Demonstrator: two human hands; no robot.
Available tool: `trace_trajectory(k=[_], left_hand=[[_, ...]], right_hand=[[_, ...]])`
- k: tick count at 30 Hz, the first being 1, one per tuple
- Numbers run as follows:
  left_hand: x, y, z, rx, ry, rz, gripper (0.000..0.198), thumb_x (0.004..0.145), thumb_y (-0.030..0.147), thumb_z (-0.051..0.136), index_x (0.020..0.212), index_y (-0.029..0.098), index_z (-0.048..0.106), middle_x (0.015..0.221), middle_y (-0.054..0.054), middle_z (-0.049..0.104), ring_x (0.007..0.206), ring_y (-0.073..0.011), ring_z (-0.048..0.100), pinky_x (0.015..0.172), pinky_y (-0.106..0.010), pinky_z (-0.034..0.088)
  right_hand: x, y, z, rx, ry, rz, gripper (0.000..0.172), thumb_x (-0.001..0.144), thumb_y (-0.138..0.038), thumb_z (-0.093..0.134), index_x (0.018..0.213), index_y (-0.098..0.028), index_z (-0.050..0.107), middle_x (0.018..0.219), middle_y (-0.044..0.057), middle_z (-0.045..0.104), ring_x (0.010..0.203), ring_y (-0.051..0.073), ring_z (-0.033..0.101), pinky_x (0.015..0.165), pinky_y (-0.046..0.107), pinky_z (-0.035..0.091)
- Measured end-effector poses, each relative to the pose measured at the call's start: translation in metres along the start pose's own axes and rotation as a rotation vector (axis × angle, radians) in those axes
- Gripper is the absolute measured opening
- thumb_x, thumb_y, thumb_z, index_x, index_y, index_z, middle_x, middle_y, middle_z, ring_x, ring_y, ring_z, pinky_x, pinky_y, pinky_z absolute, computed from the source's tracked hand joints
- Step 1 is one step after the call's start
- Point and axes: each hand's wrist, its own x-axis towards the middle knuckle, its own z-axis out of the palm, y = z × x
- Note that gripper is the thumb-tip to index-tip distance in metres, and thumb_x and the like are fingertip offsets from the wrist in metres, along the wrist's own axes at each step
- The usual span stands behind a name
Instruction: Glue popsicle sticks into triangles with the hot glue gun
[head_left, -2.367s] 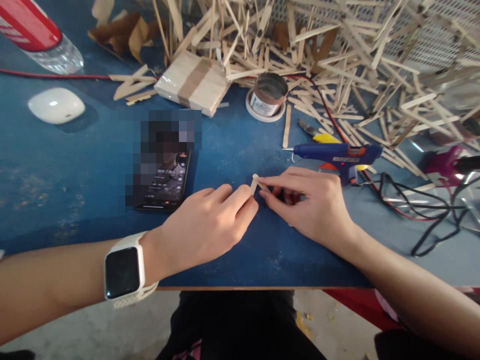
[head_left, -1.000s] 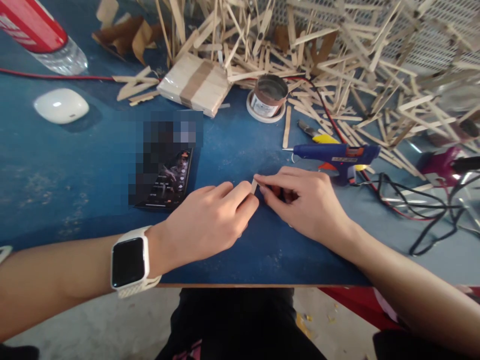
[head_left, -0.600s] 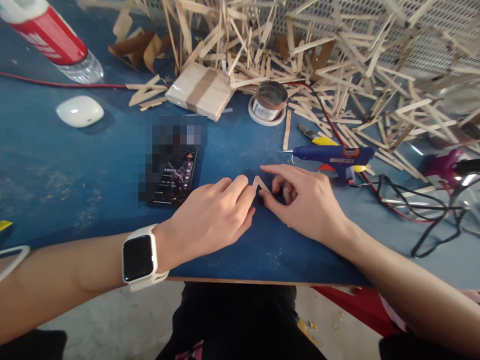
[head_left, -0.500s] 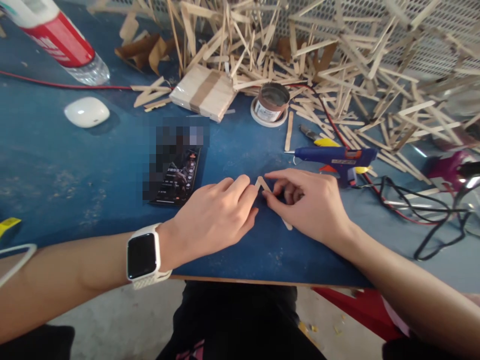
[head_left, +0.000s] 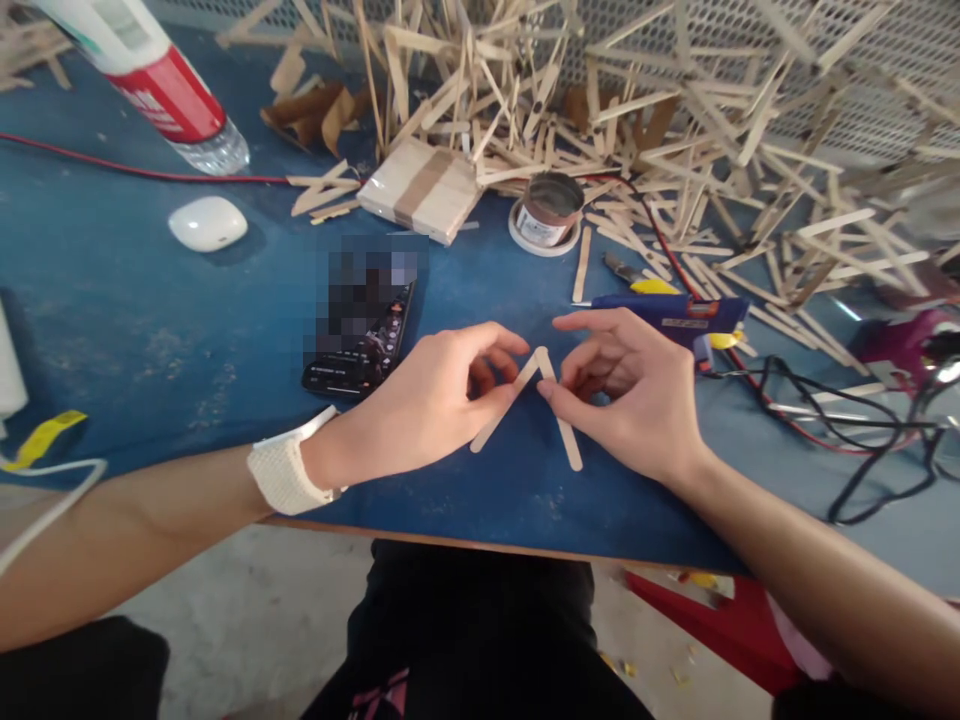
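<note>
Blue table (head_left: 150, 330); stick V (head_left: 568, 445) between left hand (head_left: 420, 405) and right hand (head_left: 637, 400)

The bare left forearm (head_left: 150, 540) and right forearm (head_left: 810, 590) angle in from the lower corners, with the left hand (head_left: 420, 405) and right hand (head_left: 637, 400) nearly fingertip to fingertip, each closed in a light pinch between thumb and fingers, palms turned inward.

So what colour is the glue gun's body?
The glue gun is blue, best seen in the head view.
</note>
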Motion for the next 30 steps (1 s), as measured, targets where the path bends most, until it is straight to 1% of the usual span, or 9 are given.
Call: trace_trajectory(k=[3, 6, 8, 10, 14, 17, 20, 25, 30], left_hand=[[0.000, 0.001, 0.001, -0.138, -0.027, -0.020, 0.025, 0.098, 0.018, 0.074, 0.123, 0.014, 0.074, 0.102, -0.005, 0.082, 0.090, -0.0164, 0.078, 0.078, -0.028, 0.065], [0.001, 0.001, 0.000, -0.233, -0.084, -0.016, 0.020, 0.099, 0.017, 0.073, 0.119, 0.015, 0.076, 0.106, -0.006, 0.083, 0.092, -0.0162, 0.078, 0.082, -0.029, 0.067], [0.001, 0.002, -0.002, -0.248, -0.110, -0.013, 0.019, 0.100, 0.017, 0.072, 0.117, 0.016, 0.078, 0.107, -0.006, 0.084, 0.094, -0.0161, 0.079, 0.083, -0.028, 0.067], [0.002, 0.003, -0.004, -0.243, -0.127, -0.018, 0.019, 0.101, 0.020, 0.072, 0.118, 0.017, 0.078, 0.108, -0.006, 0.084, 0.095, -0.0167, 0.079, 0.083, -0.028, 0.066], [0.004, 0.005, -0.004, -0.241, -0.132, -0.052, 0.018, 0.102, 0.028, 0.072, 0.115, 0.017, 0.079, 0.104, -0.006, 0.084, 0.092, -0.0180, 0.080, 0.079, -0.029, 0.066], [0.005, 0.006, -0.003, -0.245, -0.128, -0.084, 0.020, 0.100, 0.032, 0.075, 0.112, 0.016, 0.079, 0.102, -0.007, 0.084, 0.089, -0.0191, 0.080, 0.074, -0.028, 0.065], [0.004, 0.005, -0.002, -0.237, -0.126, -0.105, 0.022, 0.100, 0.034, 0.076, 0.112, 0.017, 0.079, 0.098, -0.008, 0.083, 0.084, -0.0191, 0.079, 0.067, -0.027, 0.063], [0.004, 0.005, -0.003, -0.223, -0.132, -0.108, 0.021, 0.101, 0.035, 0.075, 0.111, 0.017, 0.079, 0.094, -0.007, 0.082, 0.080, -0.0183, 0.077, 0.064, -0.027, 0.062], [0.005, 0.008, -0.003, -0.220, -0.131, -0.117, 0.018, 0.100, 0.032, 0.073, 0.110, 0.017, 0.078, 0.096, -0.008, 0.083, 0.081, -0.0188, 0.078, 0.065, -0.027, 0.062]], right_hand=[[0.002, 0.000, -0.003, 0.086, -0.052, 0.037, 0.049, 0.077, -0.019, 0.092, 0.120, -0.022, 0.069, 0.075, -0.006, 0.069, 0.058, 0.011, 0.064, 0.051, 0.022, 0.053], [0.005, 0.001, -0.007, 0.181, -0.127, 0.099, 0.041, 0.077, -0.026, 0.095, 0.112, -0.020, 0.073, 0.079, -0.003, 0.073, 0.059, 0.011, 0.065, 0.049, 0.022, 0.053], [0.007, 0.002, -0.009, 0.260, -0.168, 0.147, 0.040, 0.077, -0.033, 0.098, 0.107, -0.019, 0.075, 0.081, 0.000, 0.077, 0.057, 0.011, 0.065, 0.047, 0.022, 0.053], [0.009, 0.003, -0.010, 0.317, -0.188, 0.191, 0.041, 0.076, -0.041, 0.100, 0.101, -0.018, 0.077, 0.079, 0.000, 0.078, 0.053, 0.010, 0.064, 0.045, 0.022, 0.053], [0.011, 0.002, -0.009, 0.336, -0.222, 0.219, 0.043, 0.075, -0.050, 0.101, 0.093, -0.018, 0.079, 0.069, 0.000, 0.075, 0.052, 0.012, 0.064, 0.046, 0.024, 0.055], [0.011, 0.001, -0.008, 0.321, -0.224, 0.201, 0.042, 0.075, -0.051, 0.100, 0.091, -0.017, 0.080, 0.068, 0.000, 0.075, 0.052, 0.011, 0.065, 0.047, 0.023, 0.055], [0.011, 0.001, -0.008, 0.317, -0.215, 0.193, 0.041, 0.075, -0.049, 0.101, 0.090, -0.017, 0.081, 0.069, 0.000, 0.076, 0.052, 0.011, 0.065, 0.047, 0.022, 0.054], [0.011, 0.000, -0.009, 0.315, -0.208, 0.197, 0.041, 0.070, -0.048, 0.104, 0.087, -0.018, 0.081, 0.069, 0.000, 0.076, 0.052, 0.011, 0.065, 0.049, 0.023, 0.057], [0.012, 0.001, -0.010, 0.303, -0.223, 0.184, 0.040, 0.072, -0.048, 0.103, 0.090, -0.018, 0.082, 0.069, 0.001, 0.076, 0.053, 0.011, 0.065, 0.050, 0.024, 0.057]])
